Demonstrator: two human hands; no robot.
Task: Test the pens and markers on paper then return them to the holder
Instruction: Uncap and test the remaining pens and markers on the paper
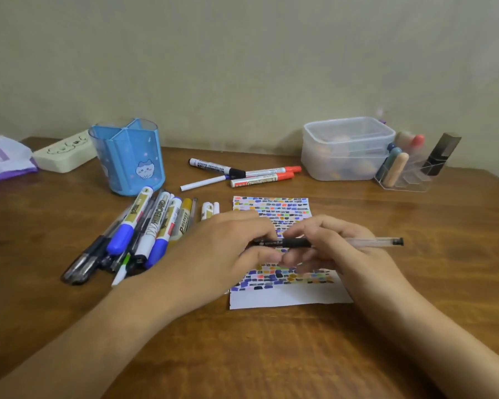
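both hands (283,249) – pinching a clear gel pen with black grip (329,242) | over the colour-swatched white paper (285,296) | blue plastic holder (128,156) far left

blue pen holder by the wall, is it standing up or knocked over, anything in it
Upright: the blue holder stands on its base on the table, rim up. No pens poke above the rim; the pens and markers lie beside it.

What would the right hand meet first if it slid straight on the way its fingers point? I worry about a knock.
The right hand, holding the pen, points left at the left hand, which looks to touch it already. Beyond lies the pile of markers.
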